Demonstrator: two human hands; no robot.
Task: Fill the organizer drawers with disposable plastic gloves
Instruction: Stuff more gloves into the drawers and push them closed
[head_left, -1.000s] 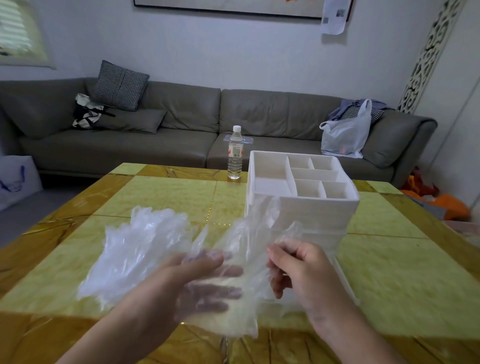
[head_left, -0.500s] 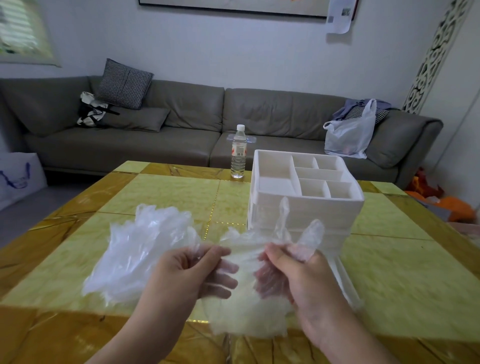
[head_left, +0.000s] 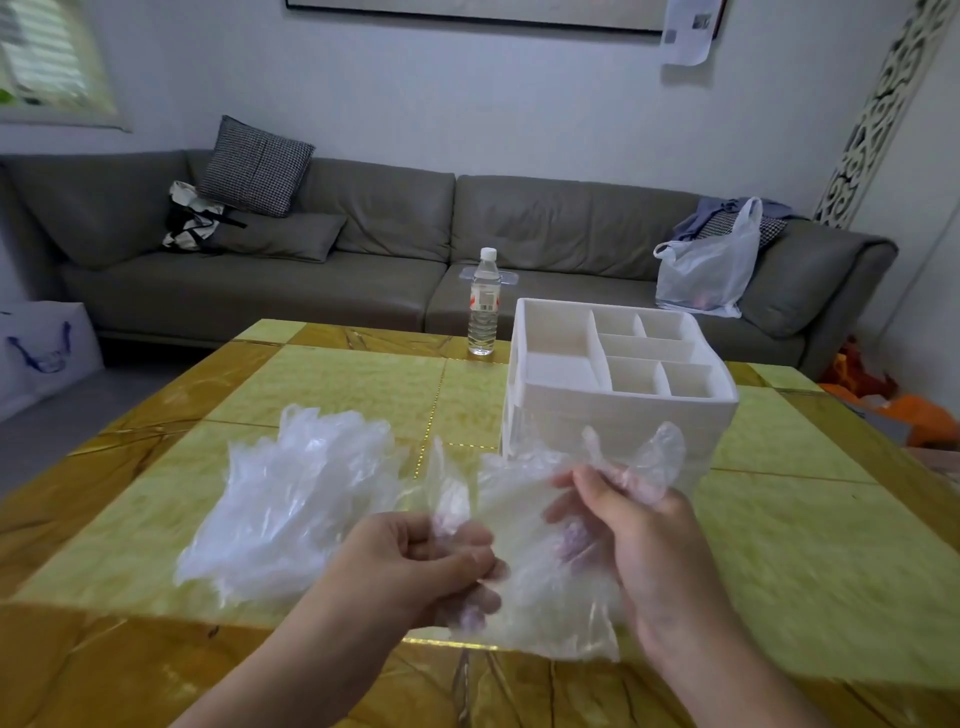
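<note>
We're looking down over a table (head_left: 322, 384) topped in pale green stone panels with an amber marbled border, glossy enough to catch the light. Both our hands are up over its near edge: the left hand (head_left: 415, 561) is curled closed, pinching one side of a clear plastic glove (head_left: 524, 545), and the right hand (head_left: 639, 540) is gripping the other side, glove fingers poking up above its knuckles. The glove hangs crumpled between them, above the tabletop. To our left a loose pile of gloves (head_left: 296, 499) lies on the green panel. Just beyond the right hand stands the white organizer (head_left: 618, 400), its open top split into compartments; the drawer fronts are mostly hidden behind the held glove. A water bottle (head_left: 484, 304) stands at the far edge. Behind it, a long grey sofa (head_left: 363, 260) runs along the wall, with a checked cushion (head_left: 254, 166) at its left end and a white plastic bag (head_left: 711, 270) at its right.
</note>
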